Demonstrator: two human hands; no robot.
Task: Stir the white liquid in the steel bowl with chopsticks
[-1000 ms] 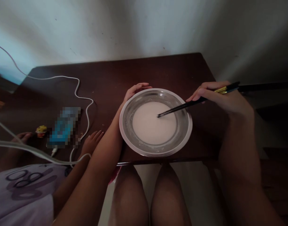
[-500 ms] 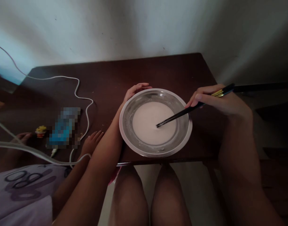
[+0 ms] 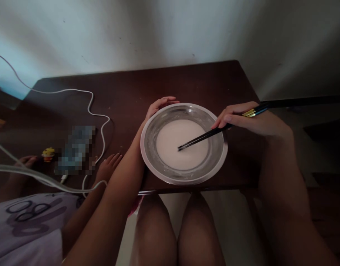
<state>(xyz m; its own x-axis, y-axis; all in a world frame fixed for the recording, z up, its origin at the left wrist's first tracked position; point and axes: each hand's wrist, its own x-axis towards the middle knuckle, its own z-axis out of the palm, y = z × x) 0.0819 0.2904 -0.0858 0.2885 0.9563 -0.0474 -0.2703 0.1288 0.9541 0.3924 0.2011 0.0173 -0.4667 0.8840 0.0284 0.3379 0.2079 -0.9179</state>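
A metal bowl [image 3: 158, 122] stands near the front edge of a dark wooden table [image 3: 125, 92]. It holds a white liquid [image 3: 175, 155]. My left hand [image 3: 158, 105] curls round the bowl's far left rim, fingers on its outside. My right hand [image 3: 250, 120] is closed on a pair of black chopsticks [image 3: 200, 137] with gold bands. Their tips dip into the liquid near the bowl's middle.
Another person sits at my left in a pale printed shirt [image 3: 25, 225], one hand [image 3: 108, 166] flat on the table edge. A blurred device [image 3: 75, 149], a small yellow toy [image 3: 48, 153] and a white cable [image 3: 97, 118] lie on the table's left. A wall stands behind.
The chopstick tips have swept from the bowl's centre right toward the near left through the liquid. My right hand moved slightly left. My left hand stayed on the rim.
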